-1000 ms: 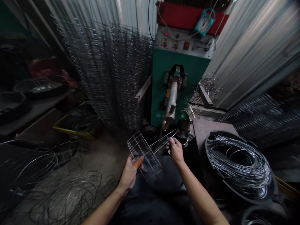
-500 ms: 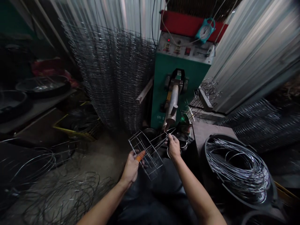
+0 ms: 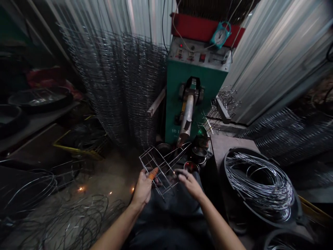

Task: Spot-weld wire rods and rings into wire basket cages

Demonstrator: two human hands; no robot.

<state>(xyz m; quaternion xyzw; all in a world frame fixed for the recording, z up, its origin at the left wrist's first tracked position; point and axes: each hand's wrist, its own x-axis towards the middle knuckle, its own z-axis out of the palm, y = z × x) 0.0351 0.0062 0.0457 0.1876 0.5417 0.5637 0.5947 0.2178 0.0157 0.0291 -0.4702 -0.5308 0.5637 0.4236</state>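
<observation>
The left hand (image 3: 143, 187), thumb covered in orange, gripped a wire rack (image 3: 159, 166) on the near side of a green spot welder (image 3: 203, 74). The right hand (image 3: 191, 185) was by the rack's right side, its grasp unclear. Sparks (image 3: 81, 189) glowed at left, near the floor.

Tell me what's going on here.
Someone's left hand holds a wire frame in front of a green machine. The right hand is beside the frame, too blurred to show whether it grips it. Bright spots, apparently sparks, glow over the floor; coiled wire lies in a tub at right.
</observation>
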